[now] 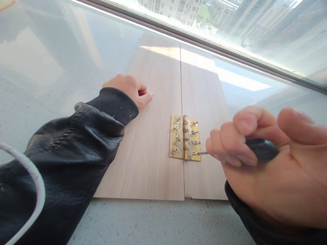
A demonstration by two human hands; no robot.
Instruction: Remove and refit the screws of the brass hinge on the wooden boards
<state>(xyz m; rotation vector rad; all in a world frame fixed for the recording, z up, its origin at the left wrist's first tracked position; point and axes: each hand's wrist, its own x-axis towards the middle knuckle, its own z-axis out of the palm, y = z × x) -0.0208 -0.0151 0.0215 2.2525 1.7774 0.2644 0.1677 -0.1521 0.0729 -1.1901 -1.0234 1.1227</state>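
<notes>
The right hand point(278, 172) is closed around the dark handle of a screwdriver point(263, 150), with the fingers wrapped over it and the palm turned partly up; this hand is a little blurred; the thin metal shaft points to the left, and its tip is at the lowest screw point(194, 154) on the right leaf of a brass-coloured hinge point(185, 136); the left hand point(128, 88) is narrow, with its fingers curled in and the thumb pointing to the right; it is at the left board point(150, 148), well apart from the hinge, and I cannot tell what is inside its palm.

The hinge lies flat across the seam between the left board and the right board point(205, 99), one leaf on each; its knuckle follows the seam, and its surface looks worn; screws stand in both leaves, and several on the right leaf are raised and tilted; both boards have a pale wood grain, and the right one has a small chip at its near edge, beside the seam.

Under the boards there is a speckled grey surface point(156, 226); a black sleeve point(80, 136) covers the left arm; a white cable point(38, 180) curves in front of it; beyond the boards run a window frame point(204, 51) and the glass, with tall buildings point(172, 6) outside.
</notes>
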